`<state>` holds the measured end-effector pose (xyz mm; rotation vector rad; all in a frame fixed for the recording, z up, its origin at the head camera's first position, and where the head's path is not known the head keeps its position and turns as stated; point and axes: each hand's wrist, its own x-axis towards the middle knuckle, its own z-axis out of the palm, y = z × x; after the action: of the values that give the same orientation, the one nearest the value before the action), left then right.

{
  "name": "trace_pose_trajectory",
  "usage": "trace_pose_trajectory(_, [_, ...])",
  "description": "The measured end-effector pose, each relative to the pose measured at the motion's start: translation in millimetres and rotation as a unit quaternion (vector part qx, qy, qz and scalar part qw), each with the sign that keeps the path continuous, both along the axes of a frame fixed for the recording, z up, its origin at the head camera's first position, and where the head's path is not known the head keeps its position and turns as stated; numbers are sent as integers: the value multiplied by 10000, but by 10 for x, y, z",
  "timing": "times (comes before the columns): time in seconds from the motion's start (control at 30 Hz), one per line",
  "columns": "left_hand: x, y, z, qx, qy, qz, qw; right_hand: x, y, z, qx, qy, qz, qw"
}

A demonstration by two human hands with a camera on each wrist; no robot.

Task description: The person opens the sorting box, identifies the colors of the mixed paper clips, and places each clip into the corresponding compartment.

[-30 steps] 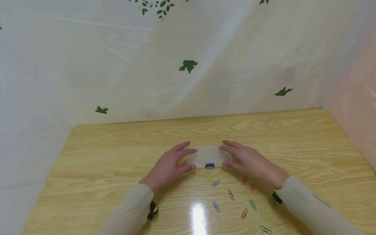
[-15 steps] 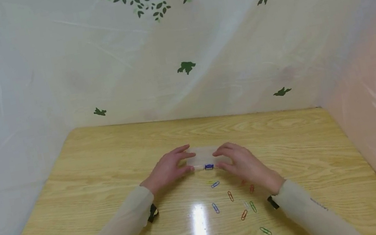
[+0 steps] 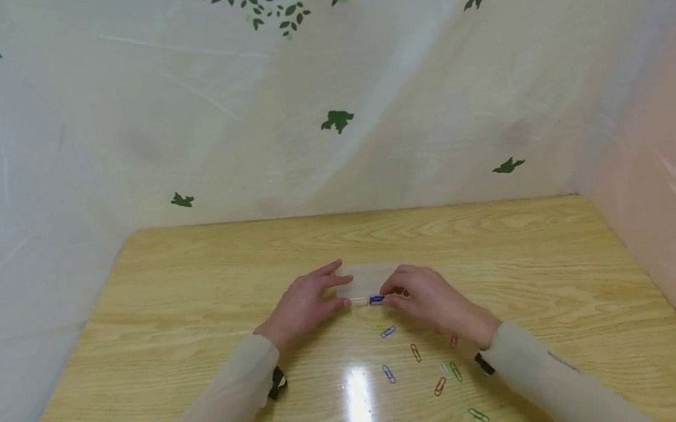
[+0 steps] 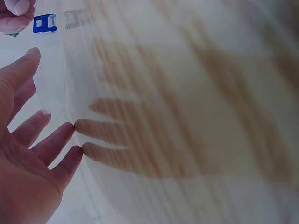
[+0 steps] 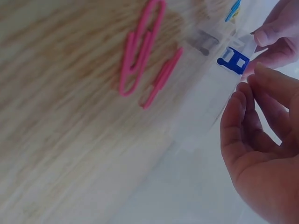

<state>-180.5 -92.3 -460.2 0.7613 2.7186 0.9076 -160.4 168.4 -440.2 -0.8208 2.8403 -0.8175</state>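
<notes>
A clear plastic box (image 3: 359,281) with a blue latch (image 3: 377,299) on its near side rests on the table. At its left end is my left hand (image 3: 304,303), the fingers spread and nearly straight, the thumb apart by the near edge. My right hand (image 3: 431,298) is at the front, its fingers curled and thumb close to the fingertips beside the latch. In the right wrist view the latch (image 5: 233,60) shows almost whole next to the thumb tip; whether the fingers pinch it cannot be told. The box's right end is partly hidden by the right hand.
Several coloured paper clips lie on the wooden table (image 3: 188,283) in front of the box, among them a blue clip (image 3: 388,373), a red clip (image 3: 440,386) and a green clip (image 3: 479,415). A pale printed sheet (image 3: 225,110) rises behind the table.
My right hand has moved left from the box's right end to the blue latch, and its thumb and fingers have drawn closer together. The left hand has stayed at the left end.
</notes>
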Motion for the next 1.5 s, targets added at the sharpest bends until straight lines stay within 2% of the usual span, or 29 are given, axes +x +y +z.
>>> trace_pose_trajectory(0.53, [-1, 11, 33, 10, -225, 87, 9997, -68, -65, 7, 278, -63, -132, 9995])
trace_pose_trajectory(1.2, [-43, 15, 14, 75, -101, 51, 9999, -156, -73, 7, -125, -793, -404, 9960])
trace_pose_trajectory(1.5, [-62, 31, 27, -33, -110, 64, 9999, -187, -33, 0, -316, -846, -214, 9957])
